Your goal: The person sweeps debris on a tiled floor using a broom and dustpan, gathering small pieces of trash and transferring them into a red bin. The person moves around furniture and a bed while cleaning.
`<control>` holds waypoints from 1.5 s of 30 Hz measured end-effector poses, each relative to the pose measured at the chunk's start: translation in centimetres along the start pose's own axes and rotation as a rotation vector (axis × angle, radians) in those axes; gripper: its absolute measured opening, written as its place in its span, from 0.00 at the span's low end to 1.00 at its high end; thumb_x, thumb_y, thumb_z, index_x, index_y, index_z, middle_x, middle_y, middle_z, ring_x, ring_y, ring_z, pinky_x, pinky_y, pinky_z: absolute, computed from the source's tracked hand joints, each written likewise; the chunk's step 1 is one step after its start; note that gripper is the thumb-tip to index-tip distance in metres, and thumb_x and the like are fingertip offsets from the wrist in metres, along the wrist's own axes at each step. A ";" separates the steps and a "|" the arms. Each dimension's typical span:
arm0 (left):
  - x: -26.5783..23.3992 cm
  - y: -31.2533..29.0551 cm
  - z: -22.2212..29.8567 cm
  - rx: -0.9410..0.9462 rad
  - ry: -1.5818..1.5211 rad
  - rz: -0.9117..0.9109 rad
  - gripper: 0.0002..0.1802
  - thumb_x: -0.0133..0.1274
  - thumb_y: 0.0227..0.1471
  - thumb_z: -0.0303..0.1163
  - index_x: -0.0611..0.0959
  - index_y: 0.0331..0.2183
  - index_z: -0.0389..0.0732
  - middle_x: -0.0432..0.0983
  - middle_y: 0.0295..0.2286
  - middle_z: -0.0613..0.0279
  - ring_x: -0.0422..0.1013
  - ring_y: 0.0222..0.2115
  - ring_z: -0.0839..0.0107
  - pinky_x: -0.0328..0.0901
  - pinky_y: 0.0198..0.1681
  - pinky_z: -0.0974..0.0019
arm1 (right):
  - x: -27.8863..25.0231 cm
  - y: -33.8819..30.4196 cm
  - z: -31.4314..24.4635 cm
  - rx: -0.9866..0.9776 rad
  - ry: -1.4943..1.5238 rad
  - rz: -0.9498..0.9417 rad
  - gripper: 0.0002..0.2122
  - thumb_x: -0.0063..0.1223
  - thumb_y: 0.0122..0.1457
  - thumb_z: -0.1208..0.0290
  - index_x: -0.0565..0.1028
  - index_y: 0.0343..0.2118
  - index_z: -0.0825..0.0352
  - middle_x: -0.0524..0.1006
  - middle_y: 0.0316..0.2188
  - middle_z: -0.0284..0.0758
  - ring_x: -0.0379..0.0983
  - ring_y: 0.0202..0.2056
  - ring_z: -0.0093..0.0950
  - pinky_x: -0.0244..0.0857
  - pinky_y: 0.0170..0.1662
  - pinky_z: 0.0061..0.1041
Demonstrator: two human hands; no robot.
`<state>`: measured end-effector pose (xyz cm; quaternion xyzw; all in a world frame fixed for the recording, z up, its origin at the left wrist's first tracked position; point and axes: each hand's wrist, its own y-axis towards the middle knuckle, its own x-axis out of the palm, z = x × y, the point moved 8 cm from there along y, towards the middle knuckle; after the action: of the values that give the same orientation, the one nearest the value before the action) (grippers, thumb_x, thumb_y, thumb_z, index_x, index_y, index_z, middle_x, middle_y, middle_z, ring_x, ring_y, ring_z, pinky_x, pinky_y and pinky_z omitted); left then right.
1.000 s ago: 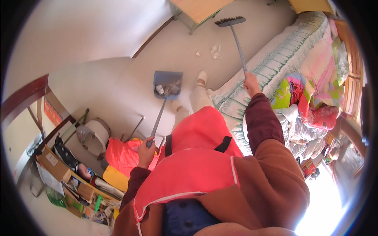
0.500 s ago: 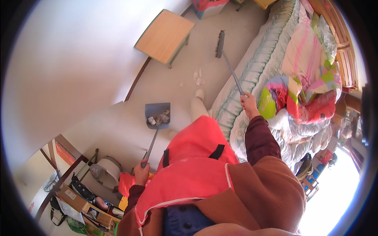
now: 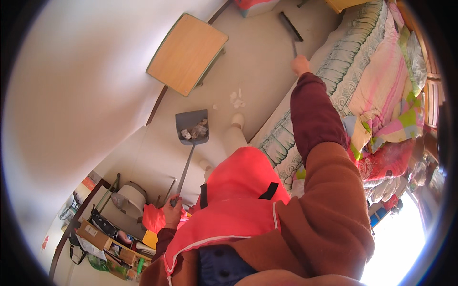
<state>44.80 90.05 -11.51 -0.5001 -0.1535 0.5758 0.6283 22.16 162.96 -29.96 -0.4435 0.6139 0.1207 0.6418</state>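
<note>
My left hand [image 3: 172, 211] is closed round the handle of a grey long-handled dustpan [image 3: 202, 116]. Crumpled scraps of litter [image 3: 196, 131] lie in its pan, just above or on the floor. My right hand [image 3: 300, 65] is stretched far forward, wrapped round the handle of a grey broom [image 3: 291, 26]. The broom's head, with dark bristles, is near the top of the view, by the side of the bed. On the floor between the dustpan and the broom lie a few white paper-like scraps [image 3: 236, 99].
A small wooden-topped table [image 3: 187, 53] stands by the wall at the left. The bed [image 3: 334, 71], with quilted bedding and a colourful quilt [image 3: 389, 159], runs along the right. At lower left are a box-filled shelf [image 3: 112, 245] and a white rounded appliance [image 3: 130, 199].
My right arm has reached forward, and the broom's head has moved farther away and to the right, turning. The dustpan has shifted slightly forward with its litter.
</note>
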 end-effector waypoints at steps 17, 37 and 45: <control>2.0 -0.1 3.0 0.080 0.081 -0.037 0.09 0.53 0.47 0.27 0.78 0.34 0.37 0.66 0.18 0.73 0.60 0.16 0.84 0.57 0.16 0.76 | -3.7 -20.8 1.7 -0.392 -0.119 -0.332 0.17 0.41 0.48 0.79 0.68 0.44 0.69 0.75 0.26 0.50 0.71 0.31 0.48 0.65 0.35 0.45; 3.2 -2.0 3.0 -0.029 -0.026 -0.011 0.11 0.52 0.47 0.26 0.78 0.36 0.37 0.68 0.21 0.71 0.61 0.18 0.84 0.56 0.17 0.78 | 4.7 -8.6 -9.3 -0.186 0.020 -0.212 0.14 0.41 0.51 0.77 0.69 0.42 0.68 0.74 0.33 0.50 0.71 0.37 0.48 0.66 0.39 0.43; 4.0 -0.8 2.5 0.046 0.102 -0.042 0.09 0.53 0.47 0.26 0.79 0.34 0.36 0.67 0.18 0.73 0.59 0.16 0.85 0.56 0.16 0.76 | -0.5 -13.2 0.9 -0.593 -0.278 -0.228 0.17 0.39 0.49 0.81 0.66 0.45 0.67 0.74 0.29 0.45 0.71 0.33 0.45 0.66 0.35 0.42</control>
<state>44.52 94.83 -11.29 -0.5111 -0.1184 0.5394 0.6587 31.93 156.17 -24.05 -0.6558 0.4052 0.2806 0.5719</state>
